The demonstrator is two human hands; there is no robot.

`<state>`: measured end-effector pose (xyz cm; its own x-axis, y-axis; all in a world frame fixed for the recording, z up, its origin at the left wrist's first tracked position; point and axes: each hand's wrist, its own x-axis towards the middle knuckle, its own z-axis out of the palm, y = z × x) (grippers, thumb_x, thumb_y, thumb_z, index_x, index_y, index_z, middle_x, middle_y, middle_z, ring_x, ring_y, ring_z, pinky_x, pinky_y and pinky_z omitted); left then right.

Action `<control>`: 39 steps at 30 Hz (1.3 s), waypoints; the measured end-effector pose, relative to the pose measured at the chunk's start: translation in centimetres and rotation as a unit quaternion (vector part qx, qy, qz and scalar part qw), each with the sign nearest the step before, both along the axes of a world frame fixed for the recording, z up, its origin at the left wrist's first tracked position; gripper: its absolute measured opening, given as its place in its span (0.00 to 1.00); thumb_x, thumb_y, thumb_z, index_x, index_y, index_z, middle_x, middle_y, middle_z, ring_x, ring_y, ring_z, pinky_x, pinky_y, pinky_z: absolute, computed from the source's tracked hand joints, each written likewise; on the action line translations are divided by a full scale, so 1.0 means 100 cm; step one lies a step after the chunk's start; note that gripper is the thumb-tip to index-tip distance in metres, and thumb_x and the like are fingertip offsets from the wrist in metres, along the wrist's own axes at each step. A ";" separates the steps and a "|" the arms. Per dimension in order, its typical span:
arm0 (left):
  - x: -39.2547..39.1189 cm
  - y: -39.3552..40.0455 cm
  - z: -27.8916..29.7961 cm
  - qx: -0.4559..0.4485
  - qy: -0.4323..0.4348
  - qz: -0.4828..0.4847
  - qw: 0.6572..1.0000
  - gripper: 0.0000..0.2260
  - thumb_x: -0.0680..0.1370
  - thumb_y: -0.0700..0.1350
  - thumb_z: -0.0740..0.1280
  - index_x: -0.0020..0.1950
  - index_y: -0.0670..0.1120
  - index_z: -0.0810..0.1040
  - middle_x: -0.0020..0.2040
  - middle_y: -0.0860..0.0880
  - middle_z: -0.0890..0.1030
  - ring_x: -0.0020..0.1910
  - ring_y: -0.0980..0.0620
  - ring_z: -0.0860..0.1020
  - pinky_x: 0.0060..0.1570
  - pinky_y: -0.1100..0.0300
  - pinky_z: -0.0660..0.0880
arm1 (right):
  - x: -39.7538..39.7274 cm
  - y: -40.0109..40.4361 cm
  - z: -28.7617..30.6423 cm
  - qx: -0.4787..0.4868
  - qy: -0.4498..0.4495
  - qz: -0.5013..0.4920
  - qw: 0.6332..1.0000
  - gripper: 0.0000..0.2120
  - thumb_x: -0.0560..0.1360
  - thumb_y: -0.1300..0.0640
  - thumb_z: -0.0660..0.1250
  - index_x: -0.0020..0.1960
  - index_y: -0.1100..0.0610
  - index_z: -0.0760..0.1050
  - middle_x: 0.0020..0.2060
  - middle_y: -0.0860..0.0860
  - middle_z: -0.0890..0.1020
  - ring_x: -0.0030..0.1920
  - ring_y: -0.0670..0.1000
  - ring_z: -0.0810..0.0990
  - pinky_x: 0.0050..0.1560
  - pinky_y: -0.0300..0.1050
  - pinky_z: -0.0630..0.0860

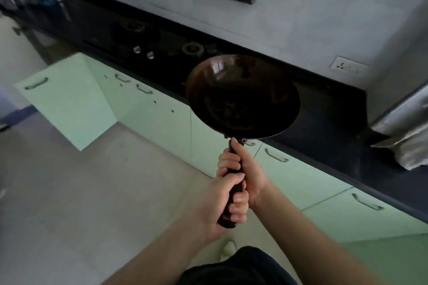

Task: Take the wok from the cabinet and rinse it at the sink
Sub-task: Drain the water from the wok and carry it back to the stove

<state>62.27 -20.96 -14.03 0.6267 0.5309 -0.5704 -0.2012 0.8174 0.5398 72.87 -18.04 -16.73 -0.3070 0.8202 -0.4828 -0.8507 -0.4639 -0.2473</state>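
A dark, round wok (243, 97) with a long black handle is held up in front of me, its bowl over the edge of the black counter (324, 127). Both hands grip the handle. My left hand (215, 201) wraps the lower end, and my right hand (247, 169) holds higher up, with its thumb stretched toward the bowl. The wok's inside looks dark with brownish patches. A pale green cabinet door (67, 97) stands swung open at the left. No sink shows in this view.
A gas hob (162, 41) with burners and knobs lies in the counter behind the wok. Pale green cabinet doors with metal handles (276, 156) run under the counter. A wall socket (348, 67) is on the right wall, and grey cloth (410, 136) hangs at the far right.
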 end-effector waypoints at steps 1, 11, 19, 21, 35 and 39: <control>-0.004 0.006 -0.001 -0.004 -0.003 0.012 1.000 0.11 0.81 0.46 0.59 0.40 0.44 0.68 0.25 0.50 0.64 0.19 0.56 0.60 0.18 0.66 0.59 | -0.005 0.008 0.000 0.005 0.003 0.014 1.000 0.24 0.78 0.42 0.58 0.29 0.54 0.65 0.20 0.45 0.66 0.20 0.44 0.69 0.27 0.37 0.74; -0.023 0.089 -0.005 -0.012 0.002 0.143 0.990 0.10 0.81 0.47 0.60 0.41 0.44 0.71 0.24 0.51 0.64 0.17 0.57 0.60 0.17 0.68 0.58 | -0.035 0.118 -0.012 0.004 0.049 0.130 0.990 0.21 0.77 0.41 0.60 0.33 0.55 0.68 0.21 0.45 0.67 0.21 0.43 0.68 0.29 0.37 0.75; -0.060 0.135 0.002 -0.021 -0.033 0.254 0.966 0.13 0.79 0.50 0.60 0.39 0.44 0.70 0.25 0.51 0.63 0.18 0.58 0.60 0.16 0.68 0.58 | -0.091 0.185 -0.013 -0.014 0.041 0.208 0.977 0.17 0.64 0.48 0.74 0.35 0.54 0.67 0.22 0.44 0.67 0.20 0.41 0.67 0.36 0.29 0.60; -0.074 0.142 0.001 -0.021 -0.046 0.282 0.958 0.14 0.79 0.52 0.60 0.38 0.44 0.70 0.25 0.51 0.63 0.18 0.58 0.60 0.16 0.68 0.58 | -0.110 0.195 -0.008 -0.027 0.042 0.223 0.974 0.17 0.68 0.47 0.71 0.35 0.55 0.66 0.22 0.45 0.67 0.20 0.41 0.67 0.31 0.29 0.64; -0.269 0.175 -0.009 -0.008 -0.091 0.382 0.919 0.07 0.75 0.46 0.62 0.39 0.44 0.69 0.24 0.52 0.64 0.18 0.59 0.61 0.16 0.67 0.58 | -0.323 0.244 -0.017 -0.040 0.005 0.357 0.933 0.18 0.76 0.47 0.63 0.33 0.54 0.63 0.20 0.45 0.68 0.19 0.42 0.70 0.25 0.32 0.69; -0.341 0.179 -0.003 -0.014 -0.088 0.397 0.913 0.10 0.78 0.45 0.59 0.38 0.44 0.70 0.25 0.52 0.65 0.18 0.58 0.62 0.16 0.67 0.59 | -0.397 0.250 -0.010 -0.036 0.008 0.380 0.924 0.16 0.72 0.48 0.65 0.32 0.54 0.64 0.19 0.45 0.68 0.19 0.42 0.70 0.29 0.30 0.67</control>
